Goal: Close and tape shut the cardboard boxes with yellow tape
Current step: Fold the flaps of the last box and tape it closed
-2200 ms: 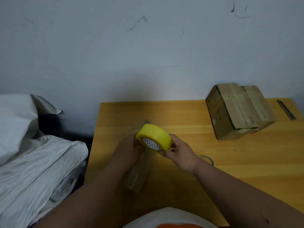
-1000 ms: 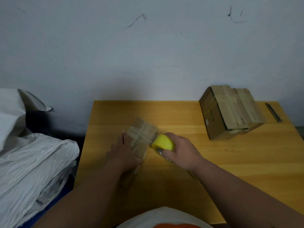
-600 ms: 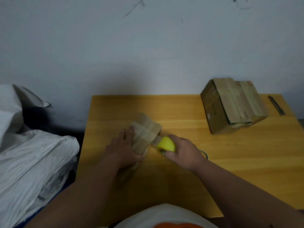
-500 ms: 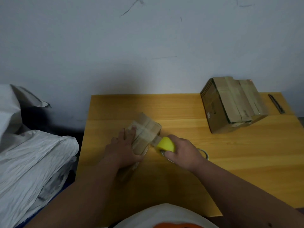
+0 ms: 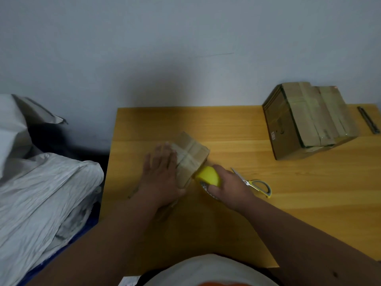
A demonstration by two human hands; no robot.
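The small cardboard box stands near the left edge of the tabletop. It seems light and stiff, so it may slide. The left hand presses it flat with straight fingers; the right hand grips the yellow tape roll against its right side. Earlier the roll was lifted above the box; now it is low, and scissors are uncovered.

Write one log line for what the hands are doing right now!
left hand: flat on small box | right hand: grips yellow tape roll beside box | scissors: on table
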